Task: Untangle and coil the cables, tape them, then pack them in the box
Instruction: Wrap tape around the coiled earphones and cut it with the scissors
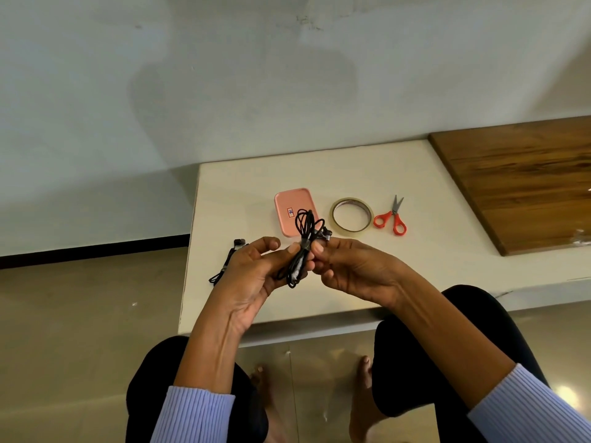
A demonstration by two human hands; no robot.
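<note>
Head view: both hands hold a black braided cable bundle (303,247) above the front of the pale matte surface (431,251). Left hand (256,276) cradles it, fingers (270,243) curled round the lower loops; right hand (348,266) pinches the taped middle. Tape band looks clear, hard to make out. Pink rounded box (292,207) lies behind the bundle, partly covered. Glossy tape roll (351,215) and orange-handled scissors (392,218) sit right of it. Second cable (228,262) mostly hidden behind the left hand.
</note>
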